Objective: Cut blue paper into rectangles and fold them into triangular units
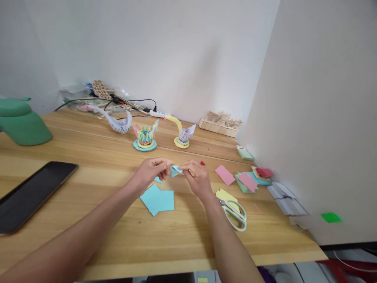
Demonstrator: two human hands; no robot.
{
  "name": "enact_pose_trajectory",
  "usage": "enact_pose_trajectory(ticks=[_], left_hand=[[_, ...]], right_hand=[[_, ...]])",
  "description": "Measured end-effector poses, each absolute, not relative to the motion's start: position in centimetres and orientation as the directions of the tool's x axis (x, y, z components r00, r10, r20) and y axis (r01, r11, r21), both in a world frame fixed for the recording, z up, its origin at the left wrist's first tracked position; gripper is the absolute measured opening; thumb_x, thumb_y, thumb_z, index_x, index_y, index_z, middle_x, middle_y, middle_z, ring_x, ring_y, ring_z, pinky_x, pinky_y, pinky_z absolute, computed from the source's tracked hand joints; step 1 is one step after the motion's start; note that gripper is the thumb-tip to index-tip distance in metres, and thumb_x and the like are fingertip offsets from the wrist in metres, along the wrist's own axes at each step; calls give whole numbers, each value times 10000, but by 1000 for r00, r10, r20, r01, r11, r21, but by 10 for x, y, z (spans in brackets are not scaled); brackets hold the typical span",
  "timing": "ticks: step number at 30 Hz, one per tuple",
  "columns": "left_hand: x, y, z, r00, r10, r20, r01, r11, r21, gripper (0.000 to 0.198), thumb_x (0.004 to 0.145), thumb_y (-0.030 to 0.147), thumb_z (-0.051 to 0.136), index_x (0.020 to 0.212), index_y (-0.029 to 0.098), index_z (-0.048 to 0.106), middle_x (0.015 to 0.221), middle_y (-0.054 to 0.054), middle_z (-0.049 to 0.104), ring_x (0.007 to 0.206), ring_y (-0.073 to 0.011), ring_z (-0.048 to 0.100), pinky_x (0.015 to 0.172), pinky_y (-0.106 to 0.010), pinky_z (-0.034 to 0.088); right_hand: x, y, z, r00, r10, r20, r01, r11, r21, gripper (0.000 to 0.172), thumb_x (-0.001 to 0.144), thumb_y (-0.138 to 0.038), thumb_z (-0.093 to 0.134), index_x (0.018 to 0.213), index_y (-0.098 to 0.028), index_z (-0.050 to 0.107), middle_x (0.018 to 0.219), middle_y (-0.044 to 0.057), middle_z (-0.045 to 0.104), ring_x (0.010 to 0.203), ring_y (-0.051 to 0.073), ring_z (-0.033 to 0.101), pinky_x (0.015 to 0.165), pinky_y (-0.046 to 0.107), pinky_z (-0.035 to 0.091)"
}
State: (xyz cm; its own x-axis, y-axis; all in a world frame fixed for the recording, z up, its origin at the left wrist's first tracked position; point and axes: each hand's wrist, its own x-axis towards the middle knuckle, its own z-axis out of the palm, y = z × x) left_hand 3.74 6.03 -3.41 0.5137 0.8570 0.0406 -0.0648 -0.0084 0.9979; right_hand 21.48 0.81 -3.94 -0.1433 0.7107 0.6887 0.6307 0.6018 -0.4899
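Between my two hands, above the table, is a small folded piece of light blue paper [176, 170]. My left hand [153, 171] pinches its left end, and my right hand [196, 175] grips its right end with thumb and fingers. Flat blue paper sheets [159, 201] lie overlapping on the wood below my left hand. Another small blue folded piece [158, 179] rests just behind them, partly hidden by that hand. Scissors with pale handles [235, 214] lie beside my right forearm, over yellow paper slips [226, 194].
Paper swans [118, 124] and a multicoloured folded-paper figure [145, 135] stand farther back. Pink paper [225, 175] and mixed paper stacks [247, 182] lie at right, near the wall. A black phone [37, 192] and a green container [23, 122] are at left. The table's front edge [147, 271] is close.
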Motion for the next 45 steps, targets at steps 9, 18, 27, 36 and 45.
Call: enact_pose_trajectory(ticks=[9, 18, 27, 36, 45], left_hand=[[39, 58, -32, 519, 854, 32, 32, -56, 998, 237, 665, 393, 641, 721, 167, 683, 663, -4, 616, 604, -134, 504, 572, -236, 388], [38, 56, -27, 536, 843, 28, 33, -54, 998, 300, 712, 397, 575, 538, 153, 589, 523, 6, 559, 523, -115, 477, 547, -233, 378], [40, 57, -30, 538, 841, 57, 10, -74, 997, 367, 725, 455, 571, 519, 151, 568, 502, 2, 548, 508, -112, 472, 536, -232, 375], [41, 61, -33, 446, 893, 67, 23, -87, 996, 287, 683, 415, 621, 552, 160, 605, 518, 8, 560, 503, -113, 479, 517, -230, 392], [44, 58, -37, 474, 875, 95, 43, -131, 991, 279, 696, 397, 626, 552, 158, 616, 530, 2, 565, 528, -118, 490, 506, -224, 401]], right_hand=[[212, 8, -39, 31, 803, 596, 592, 465, -658, 203, 797, -128, 503, 816, -226, 680, 762, 11, 650, 729, 147, 601, 679, 267, 466], [210, 7, -38, -33, 804, 594, 599, 491, -632, 230, 789, -98, 487, 829, -219, 679, 775, 18, 658, 739, 150, 601, 689, 270, 464], [209, 5, -38, -121, 763, 634, 646, 546, -534, 267, 803, -74, 461, 853, -223, 676, 836, 45, 673, 820, 166, 613, 748, 300, 477], [214, 3, -26, -6, 949, 314, 350, 296, -889, 350, 883, -240, 398, 1202, -254, 542, 1014, 34, 674, 914, 151, 624, 816, 304, 481], [205, 7, -31, 86, 976, 198, 369, 154, -917, 260, 791, -393, 556, 692, -166, 634, 616, -17, 563, 588, 118, 523, 578, 228, 433]])
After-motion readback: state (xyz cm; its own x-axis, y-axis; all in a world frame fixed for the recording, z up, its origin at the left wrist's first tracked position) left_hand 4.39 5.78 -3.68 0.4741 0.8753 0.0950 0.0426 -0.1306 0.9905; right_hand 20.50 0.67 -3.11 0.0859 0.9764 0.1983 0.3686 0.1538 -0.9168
